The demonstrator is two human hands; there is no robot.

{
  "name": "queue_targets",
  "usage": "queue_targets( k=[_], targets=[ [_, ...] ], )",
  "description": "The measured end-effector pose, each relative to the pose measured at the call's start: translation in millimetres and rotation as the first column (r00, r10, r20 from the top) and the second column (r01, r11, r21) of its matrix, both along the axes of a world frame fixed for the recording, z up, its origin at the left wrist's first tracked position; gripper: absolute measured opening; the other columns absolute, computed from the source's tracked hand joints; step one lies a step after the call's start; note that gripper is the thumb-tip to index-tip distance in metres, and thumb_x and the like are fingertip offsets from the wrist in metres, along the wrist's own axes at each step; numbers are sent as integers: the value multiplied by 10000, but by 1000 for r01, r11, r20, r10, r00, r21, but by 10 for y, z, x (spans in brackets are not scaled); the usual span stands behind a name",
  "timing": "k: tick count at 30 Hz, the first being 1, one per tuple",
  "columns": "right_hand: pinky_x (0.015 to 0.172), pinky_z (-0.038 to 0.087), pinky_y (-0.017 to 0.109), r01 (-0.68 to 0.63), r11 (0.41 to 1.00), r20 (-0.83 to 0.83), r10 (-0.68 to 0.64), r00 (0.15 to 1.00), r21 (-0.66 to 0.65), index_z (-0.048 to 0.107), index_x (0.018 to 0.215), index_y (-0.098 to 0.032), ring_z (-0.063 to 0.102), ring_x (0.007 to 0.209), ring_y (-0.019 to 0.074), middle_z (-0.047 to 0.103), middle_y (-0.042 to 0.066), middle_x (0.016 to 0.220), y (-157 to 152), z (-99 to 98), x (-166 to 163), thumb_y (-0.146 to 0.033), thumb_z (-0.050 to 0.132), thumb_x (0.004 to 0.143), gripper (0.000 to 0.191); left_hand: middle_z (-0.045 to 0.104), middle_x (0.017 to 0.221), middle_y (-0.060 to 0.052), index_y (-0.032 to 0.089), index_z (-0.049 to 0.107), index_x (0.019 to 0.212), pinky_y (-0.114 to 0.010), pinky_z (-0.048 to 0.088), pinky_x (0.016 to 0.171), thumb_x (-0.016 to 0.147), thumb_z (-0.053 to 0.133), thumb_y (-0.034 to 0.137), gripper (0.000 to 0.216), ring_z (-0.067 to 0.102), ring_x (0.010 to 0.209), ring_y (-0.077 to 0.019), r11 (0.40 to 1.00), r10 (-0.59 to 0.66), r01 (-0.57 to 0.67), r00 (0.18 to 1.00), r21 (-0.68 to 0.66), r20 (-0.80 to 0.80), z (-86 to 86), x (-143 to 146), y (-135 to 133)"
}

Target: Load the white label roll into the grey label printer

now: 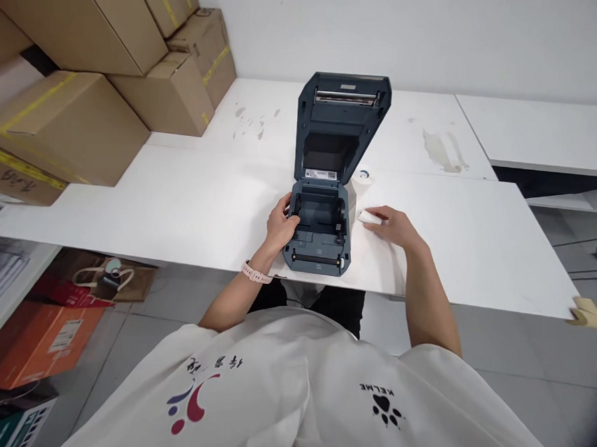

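A dark grey label printer [319, 218] stands on the white table with its lid [341, 126] raised and its inner bay exposed. My left hand [282, 224] grips the printer's left side, thumb over the rim and fingers partly hidden behind the body. To the right of the printer, my right hand [391, 226] is closed on a small white roll [369, 217] just above or on the table. Another white roll [364, 174] with a blue-ringed core lies behind it, beside the base of the lid.
Cardboard boxes [180, 90] with yellow tape are stacked at the table's left end. The white table [214, 199] has its front edge close to my body. A wooden piece [587, 312] sits at its right corner. An orange box [36, 343] is on the lower left.
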State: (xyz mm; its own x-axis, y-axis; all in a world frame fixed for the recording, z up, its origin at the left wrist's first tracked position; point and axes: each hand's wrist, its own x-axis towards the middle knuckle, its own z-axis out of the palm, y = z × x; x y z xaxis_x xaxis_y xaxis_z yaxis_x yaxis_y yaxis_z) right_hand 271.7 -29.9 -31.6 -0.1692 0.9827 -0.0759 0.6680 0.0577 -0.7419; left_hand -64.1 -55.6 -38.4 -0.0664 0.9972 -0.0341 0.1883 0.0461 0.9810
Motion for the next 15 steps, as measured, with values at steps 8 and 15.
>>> queue_targets(
  k=[8, 15],
  targets=[
    [660, 568, 433, -132, 960, -596, 259, 760, 247, 779, 913, -249, 691, 719, 254, 742, 113, 829, -341, 600, 323, -624, 864, 687, 447, 583, 1529, -80, 243, 509, 1501, -462, 478, 1147, 693, 577, 131, 818, 569, 1379, -319, 1000, 6, -5, 999, -29, 40, 41, 5, -29],
    [1016, 518, 481, -407, 833, 2, 439, 899, 375, 651, 1355, -237, 664, 1201, 310, 699, 120, 1346, -227, 941, -986, -401, 625, 965, 423, 598, 1512, -65, 242, 539, 1478, -459, 479, 1140, 670, 579, 125, 817, 576, 1368, -322, 1000, 19, -18, 998, -17, 58, 1, 20, -11]
  ],
)
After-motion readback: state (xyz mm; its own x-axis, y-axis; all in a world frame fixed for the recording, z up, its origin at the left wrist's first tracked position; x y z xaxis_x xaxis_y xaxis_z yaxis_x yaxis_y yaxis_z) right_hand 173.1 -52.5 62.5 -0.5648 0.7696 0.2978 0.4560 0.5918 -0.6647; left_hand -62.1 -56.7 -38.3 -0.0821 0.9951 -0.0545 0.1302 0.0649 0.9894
